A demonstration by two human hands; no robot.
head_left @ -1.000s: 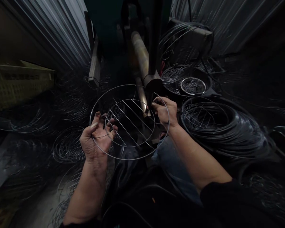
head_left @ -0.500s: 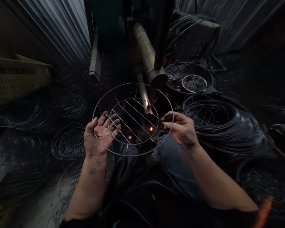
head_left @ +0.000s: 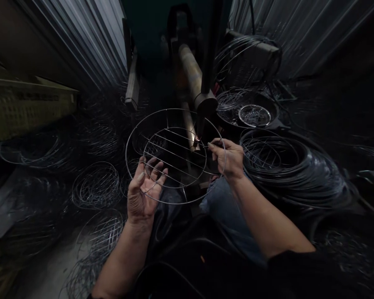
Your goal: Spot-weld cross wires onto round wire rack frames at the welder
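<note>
A round wire rack (head_left: 174, 164) lies between my hands, with an outer ring, a smaller inner ring and several parallel bars. My left hand (head_left: 146, 189), palm up, has its thumb and fingers about the rack's lower left rim. My right hand (head_left: 229, 158) pinches a short wire (head_left: 206, 146) between thumb and fingertips, against the inner ring's right side. The outer ring passes across that hand. The inner ring's far right edge is at the copper-coloured tip (head_left: 196, 141) of a welding machine, beside its lower metal bar (head_left: 188, 120).
A thick metal cylinder (head_left: 191, 68) of the machine juts toward me. To the right lie a stack of wire rings (head_left: 311, 174) and a round dish (head_left: 254, 116) of small wire pieces in a larger pan. Wire racks (head_left: 96, 185) and a yellow crate (head_left: 31, 108) are on the left.
The rack has turned, its bars now lying flatter across the view. My left hand has moved right and slightly down, my right hand left and slightly up. The glowing sparks at the tip are gone.
</note>
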